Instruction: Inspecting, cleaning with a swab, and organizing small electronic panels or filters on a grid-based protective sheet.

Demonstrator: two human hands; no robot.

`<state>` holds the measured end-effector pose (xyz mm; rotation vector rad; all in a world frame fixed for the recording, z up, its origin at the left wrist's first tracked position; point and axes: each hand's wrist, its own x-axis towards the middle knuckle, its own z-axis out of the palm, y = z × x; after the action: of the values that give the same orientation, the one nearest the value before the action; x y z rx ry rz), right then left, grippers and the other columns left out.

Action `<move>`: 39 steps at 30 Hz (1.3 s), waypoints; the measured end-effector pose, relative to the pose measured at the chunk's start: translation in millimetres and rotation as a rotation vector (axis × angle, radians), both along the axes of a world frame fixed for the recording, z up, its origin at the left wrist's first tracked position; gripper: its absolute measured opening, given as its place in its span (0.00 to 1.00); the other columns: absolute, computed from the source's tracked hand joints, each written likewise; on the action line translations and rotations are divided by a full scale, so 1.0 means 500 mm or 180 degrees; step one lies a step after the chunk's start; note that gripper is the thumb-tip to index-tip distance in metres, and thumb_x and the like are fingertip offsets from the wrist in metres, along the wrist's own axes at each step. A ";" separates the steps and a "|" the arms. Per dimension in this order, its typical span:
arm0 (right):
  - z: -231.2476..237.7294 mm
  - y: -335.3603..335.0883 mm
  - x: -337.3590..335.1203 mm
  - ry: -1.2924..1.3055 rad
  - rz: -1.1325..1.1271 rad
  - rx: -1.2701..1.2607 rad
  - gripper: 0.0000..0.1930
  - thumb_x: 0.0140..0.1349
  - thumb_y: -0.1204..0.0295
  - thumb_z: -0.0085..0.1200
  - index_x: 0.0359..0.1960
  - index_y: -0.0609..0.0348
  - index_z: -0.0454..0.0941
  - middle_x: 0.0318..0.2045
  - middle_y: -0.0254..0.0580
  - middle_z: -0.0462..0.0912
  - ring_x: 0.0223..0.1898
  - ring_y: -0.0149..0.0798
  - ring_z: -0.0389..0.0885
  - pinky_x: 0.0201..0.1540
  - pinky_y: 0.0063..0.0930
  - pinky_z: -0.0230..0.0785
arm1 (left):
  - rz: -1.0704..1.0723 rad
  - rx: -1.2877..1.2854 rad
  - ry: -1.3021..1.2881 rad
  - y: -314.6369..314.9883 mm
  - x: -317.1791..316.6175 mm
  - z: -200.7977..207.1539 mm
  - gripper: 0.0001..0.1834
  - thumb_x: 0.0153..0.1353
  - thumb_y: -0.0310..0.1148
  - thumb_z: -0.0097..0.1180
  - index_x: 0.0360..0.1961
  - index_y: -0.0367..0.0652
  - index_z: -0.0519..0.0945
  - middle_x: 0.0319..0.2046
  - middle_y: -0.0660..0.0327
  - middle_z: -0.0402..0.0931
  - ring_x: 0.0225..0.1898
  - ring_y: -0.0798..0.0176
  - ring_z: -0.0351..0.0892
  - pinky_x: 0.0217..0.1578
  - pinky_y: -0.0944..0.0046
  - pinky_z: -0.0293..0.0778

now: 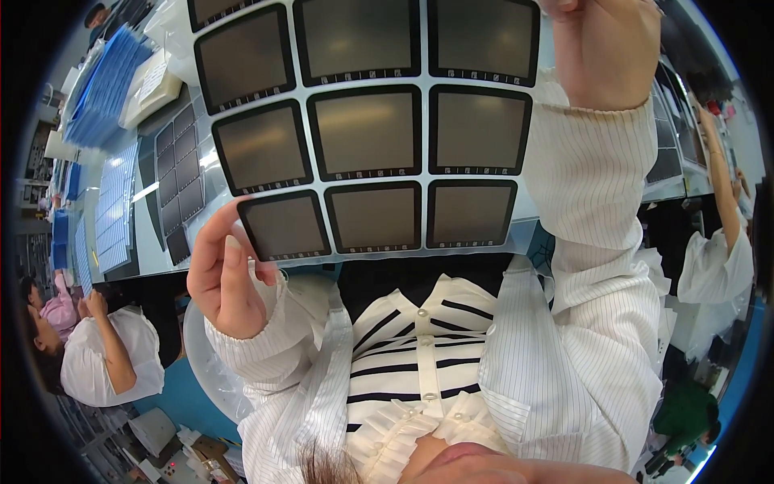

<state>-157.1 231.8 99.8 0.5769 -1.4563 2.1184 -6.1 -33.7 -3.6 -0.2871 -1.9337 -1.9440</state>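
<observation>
A translucent sheet (314, 179) carrying several dark rectangular panels with black borders is raised in front of me, over the table edge. The panels lie in rows of three, and the sheet's top runs out of view. At its lower left corner, my left hand (230, 274) pinches the edge between thumb and fingers. My right hand (609, 52) is up by the sheet's upper right side, its fingers curled in towards that edge and partly cut off by the picture's top.
Left on the table (149, 246) lies another sheet of dark panels (179, 165). Beyond it are a stack of blue sheets (105, 85), a pale box (153, 89) and blue-striped sheets (117, 206). People sit at left (113, 355) and right (717, 262); more dark panels (665, 153) lie right.
</observation>
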 end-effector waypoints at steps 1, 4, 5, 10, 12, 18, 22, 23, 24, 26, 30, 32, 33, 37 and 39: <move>-0.002 0.003 0.000 -0.0184 -0.0025 0.0025 0.07 0.59 0.74 0.52 0.32 0.67 0.78 0.21 0.40 0.80 0.11 0.20 0.64 0.13 0.11 0.54 | -0.0140 0.0218 -0.0016 0.001 -0.002 0.000 0.15 0.64 0.28 0.43 0.48 0.28 0.71 0.19 0.63 0.71 0.15 0.77 0.65 0.18 0.79 0.59; -0.053 -0.006 -0.026 -0.0702 0.0242 0.0111 0.07 0.59 0.74 0.53 0.31 0.67 0.78 0.17 0.36 0.77 0.10 0.21 0.64 0.13 0.12 0.54 | -0.0043 -0.0254 -0.0272 -0.010 0.003 -0.020 0.12 0.65 0.30 0.42 0.39 0.30 0.73 0.17 0.65 0.69 0.16 0.76 0.64 0.18 0.77 0.57; -0.069 -0.002 -0.029 -0.1011 0.0408 0.0184 0.07 0.59 0.74 0.53 0.31 0.67 0.78 0.14 0.34 0.75 0.09 0.22 0.64 0.12 0.12 0.53 | 0.0010 -0.0209 -0.0579 -0.001 0.004 -0.022 0.11 0.65 0.31 0.44 0.31 0.32 0.73 0.16 0.66 0.68 0.17 0.76 0.64 0.20 0.77 0.56; -0.169 0.035 -0.053 -0.1791 0.0530 0.0498 0.07 0.58 0.74 0.54 0.32 0.67 0.77 0.14 0.34 0.75 0.09 0.23 0.66 0.10 0.12 0.54 | -0.0232 -0.0342 -0.1227 0.010 0.005 -0.044 0.12 0.64 0.31 0.46 0.24 0.36 0.71 0.15 0.67 0.67 0.16 0.77 0.60 0.19 0.76 0.56; -0.194 0.045 -0.049 -0.1857 0.0479 0.1075 0.12 0.60 0.72 0.52 0.41 0.69 0.77 0.19 0.34 0.76 0.17 0.20 0.63 0.21 0.12 0.52 | -0.0458 -0.0423 -0.1341 0.003 0.007 -0.057 0.15 0.64 0.32 0.46 0.20 0.38 0.68 0.14 0.67 0.67 0.16 0.77 0.59 0.18 0.76 0.55; -0.224 0.052 -0.046 -0.2223 0.0535 0.1065 0.12 0.58 0.72 0.54 0.40 0.70 0.76 0.13 0.27 0.67 0.14 0.20 0.58 0.18 0.13 0.47 | -0.0624 -0.0248 -0.1839 0.003 0.013 -0.061 0.15 0.64 0.33 0.45 0.20 0.39 0.69 0.14 0.67 0.68 0.15 0.76 0.59 0.17 0.75 0.56; -0.234 0.057 -0.050 -0.2288 0.0578 0.1120 0.12 0.58 0.72 0.54 0.40 0.69 0.76 0.13 0.28 0.67 0.14 0.20 0.59 0.18 0.13 0.47 | -0.0746 -0.0205 -0.1875 0.002 0.015 -0.058 0.15 0.64 0.33 0.45 0.21 0.39 0.70 0.15 0.67 0.69 0.15 0.77 0.60 0.17 0.75 0.56; -0.236 0.057 -0.050 -0.2318 0.0595 0.1122 0.12 0.58 0.73 0.54 0.41 0.69 0.76 0.13 0.28 0.68 0.14 0.20 0.59 0.17 0.13 0.47 | -0.0720 -0.0200 -0.1887 0.000 0.016 -0.058 0.15 0.64 0.33 0.45 0.21 0.39 0.70 0.15 0.67 0.69 0.15 0.77 0.60 0.17 0.75 0.56; -0.237 0.061 -0.049 -0.2303 0.0625 0.1125 0.12 0.58 0.73 0.54 0.41 0.69 0.76 0.13 0.28 0.69 0.13 0.20 0.60 0.17 0.13 0.47 | -0.0773 -0.0206 -0.1932 -0.001 0.016 -0.056 0.15 0.64 0.33 0.45 0.21 0.39 0.70 0.15 0.67 0.69 0.15 0.77 0.61 0.17 0.75 0.56; -0.239 0.066 -0.049 -0.2324 0.0644 0.1124 0.12 0.58 0.73 0.54 0.41 0.69 0.76 0.14 0.28 0.69 0.13 0.20 0.60 0.17 0.12 0.47 | -0.0814 -0.0202 -0.1984 -0.003 0.015 -0.057 0.14 0.64 0.33 0.45 0.21 0.39 0.70 0.15 0.67 0.69 0.15 0.77 0.61 0.17 0.75 0.57; -0.250 0.077 -0.052 -0.2362 0.0675 0.1099 0.12 0.58 0.73 0.54 0.41 0.68 0.76 0.16 0.29 0.72 0.13 0.19 0.60 0.17 0.12 0.48 | -0.0865 -0.0163 -0.2004 -0.003 0.019 -0.054 0.14 0.64 0.33 0.45 0.22 0.39 0.70 0.15 0.67 0.69 0.16 0.77 0.62 0.18 0.75 0.57; -0.246 0.076 -0.047 -0.2347 0.0748 0.1159 0.12 0.58 0.72 0.54 0.40 0.68 0.77 0.15 0.30 0.71 0.14 0.20 0.62 0.17 0.13 0.49 | -0.0838 -0.0176 -0.2020 -0.006 0.025 -0.054 0.14 0.64 0.33 0.45 0.22 0.39 0.70 0.15 0.68 0.68 0.16 0.77 0.62 0.18 0.75 0.58; -0.245 0.077 -0.045 -0.2341 0.0789 0.1210 0.12 0.59 0.70 0.54 0.39 0.68 0.78 0.14 0.30 0.71 0.15 0.21 0.63 0.18 0.13 0.51 | -0.0878 -0.0164 -0.1984 -0.007 0.025 -0.057 0.14 0.64 0.33 0.46 0.22 0.38 0.70 0.15 0.68 0.68 0.16 0.77 0.62 0.18 0.75 0.58; -0.253 0.082 -0.045 -0.2419 0.0781 0.1079 0.11 0.58 0.74 0.54 0.41 0.68 0.77 0.22 0.31 0.76 0.14 0.18 0.62 0.16 0.11 0.50 | -0.0998 -0.0067 -0.2013 -0.009 0.027 -0.060 0.13 0.64 0.32 0.46 0.22 0.38 0.71 0.16 0.67 0.68 0.16 0.77 0.62 0.18 0.75 0.58; -0.253 0.081 -0.041 -0.2358 0.0791 0.1059 0.11 0.59 0.74 0.53 0.41 0.68 0.77 0.21 0.31 0.76 0.14 0.19 0.64 0.16 0.10 0.51 | -0.1101 -0.0118 -0.2002 -0.015 0.027 -0.062 0.13 0.63 0.31 0.47 0.21 0.38 0.71 0.16 0.67 0.68 0.16 0.77 0.62 0.18 0.75 0.58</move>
<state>-177.7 272.4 -26.7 0.0615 -2.2634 2.4355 7.6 -41.2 -34.4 -0.0093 -2.4361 -2.4382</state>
